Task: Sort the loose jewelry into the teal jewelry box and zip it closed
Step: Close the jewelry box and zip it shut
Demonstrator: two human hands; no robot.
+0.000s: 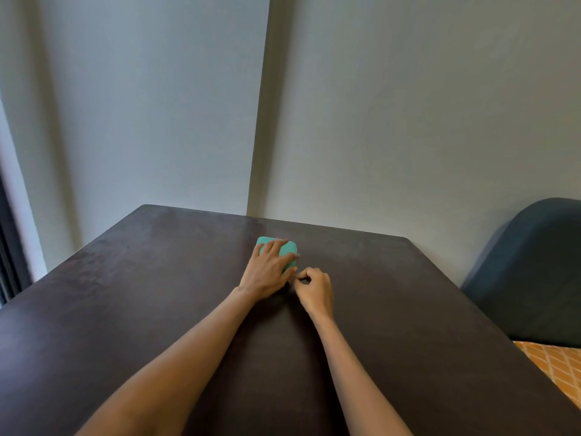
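While the teal jewelry box is sitting shut on the far middle of the dark desk, we are pressing down on its lid with our left hand, the fingers lying spread and mostly straight across the top. Our right hand is resting just beside the box's near right corner, its fingers curled in and its thumb and forefinger pinching something very small at the box's edge; it is too tiny and blurred for us to name, though it is sitting where a zipper pull would be. The two hands are almost touching each other at that corner. Both of our bare forearms are stretching across the desk from the near edge. Beyond the desk, a pale wall is rising with a vertical seam in it. To the right, a dark blue chair back is standing beside the desk, with an orange patterned surface showing below it.
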